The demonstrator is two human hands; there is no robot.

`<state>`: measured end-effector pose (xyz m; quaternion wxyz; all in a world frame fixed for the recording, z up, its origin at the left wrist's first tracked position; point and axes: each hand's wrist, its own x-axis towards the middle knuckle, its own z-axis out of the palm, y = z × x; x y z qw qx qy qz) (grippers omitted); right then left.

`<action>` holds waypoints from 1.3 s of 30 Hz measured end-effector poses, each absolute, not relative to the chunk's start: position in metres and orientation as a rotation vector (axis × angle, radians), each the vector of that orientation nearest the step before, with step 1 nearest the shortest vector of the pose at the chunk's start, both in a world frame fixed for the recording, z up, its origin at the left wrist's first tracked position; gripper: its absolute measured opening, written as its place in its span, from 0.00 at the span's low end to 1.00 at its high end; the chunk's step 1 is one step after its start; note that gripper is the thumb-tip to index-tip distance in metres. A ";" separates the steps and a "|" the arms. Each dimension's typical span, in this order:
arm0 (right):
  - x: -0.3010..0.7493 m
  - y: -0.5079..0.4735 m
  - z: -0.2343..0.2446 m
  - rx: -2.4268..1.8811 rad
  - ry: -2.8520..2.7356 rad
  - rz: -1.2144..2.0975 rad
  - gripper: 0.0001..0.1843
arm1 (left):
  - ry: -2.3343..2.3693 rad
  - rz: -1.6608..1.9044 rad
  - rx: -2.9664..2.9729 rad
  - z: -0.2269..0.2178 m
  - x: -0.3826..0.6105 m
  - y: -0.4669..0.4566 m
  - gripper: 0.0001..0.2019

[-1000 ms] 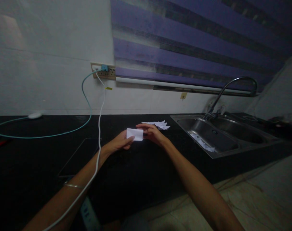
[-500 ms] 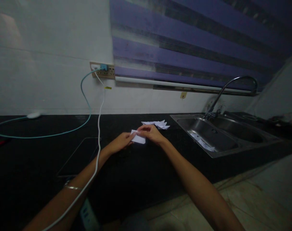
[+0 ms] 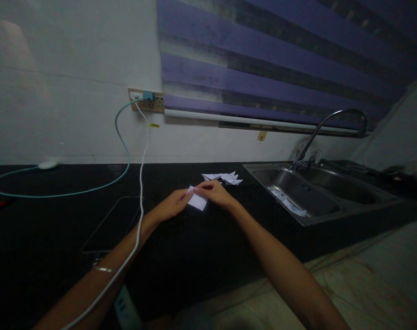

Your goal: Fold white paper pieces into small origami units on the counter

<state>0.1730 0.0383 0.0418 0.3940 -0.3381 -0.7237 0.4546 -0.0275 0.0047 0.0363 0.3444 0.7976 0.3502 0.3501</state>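
Observation:
A small piece of white paper (image 3: 198, 201), which looks folded, is held between my two hands above the black countertop. My left hand (image 3: 176, 202) pinches its left edge with thumb and fingers. At the upper right edge, my right hand (image 3: 215, 191) grips the same paper, its fingertips close to the left thumb. Just behind the right hand lies a pile of pointed, folded white paper pieces (image 3: 229, 178). The fingers under the paper are hidden.
A dark tablet-like device (image 3: 112, 223) lies left of my left arm. A white cable (image 3: 140, 197) runs from the wall socket (image 3: 153, 102) across that arm. On the right is a steel sink (image 3: 298, 192) with a curved faucet (image 3: 318, 128).
The paper has tilted, its lower corner now hanging further down and showing more of its face. Both hands keep their hold and have shifted only slightly.

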 end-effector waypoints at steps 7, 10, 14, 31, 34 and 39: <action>0.172 0.039 0.045 -0.837 -1.917 0.997 0.18 | 0.929 0.883 2.071 0.042 -0.026 0.001 0.21; 0.173 0.038 0.045 -0.826 -1.891 0.983 0.18 | 0.957 0.874 2.035 0.043 -0.027 0.000 0.20; 0.174 0.036 0.045 -0.847 -1.817 1.018 0.18 | 0.994 0.834 2.081 0.041 -0.029 0.001 0.21; 0.167 0.035 0.043 -0.828 -1.777 0.960 0.16 | 0.982 0.828 2.086 0.033 -0.028 0.005 0.21; 0.170 0.038 0.042 -0.825 -1.724 1.100 0.18 | 1.019 0.947 2.015 0.034 -0.029 0.007 0.20; 0.179 0.047 0.038 -0.863 -1.706 1.172 0.19 | 1.060 1.113 1.936 0.036 -0.031 0.010 0.20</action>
